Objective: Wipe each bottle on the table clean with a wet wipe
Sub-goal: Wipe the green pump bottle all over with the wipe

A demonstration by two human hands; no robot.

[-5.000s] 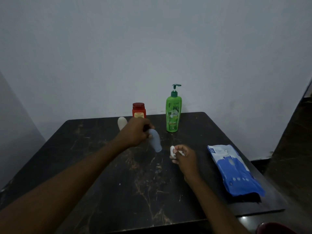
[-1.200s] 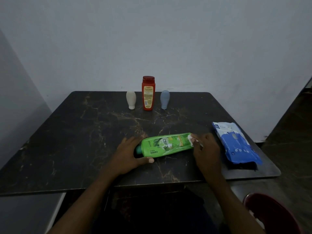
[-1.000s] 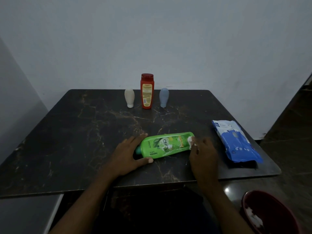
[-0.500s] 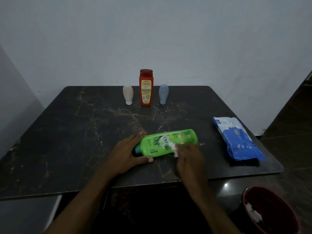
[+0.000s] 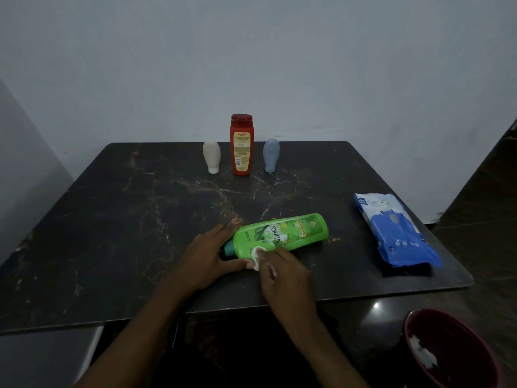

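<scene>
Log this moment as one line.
step: wiping green bottle, lying flat | left hand: steadies cap end | right hand: presses wet wipe on it

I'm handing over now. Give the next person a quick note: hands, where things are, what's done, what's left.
Left hand steadies the pump end of the green bottle, which lies on its side near the table front edge. Right hand presses a wet wipe on its lower side. Cream bottle, red bottle and blue bottle stand at the back. Wipe pack on the right. Finish green; others' state unclear.
</scene>
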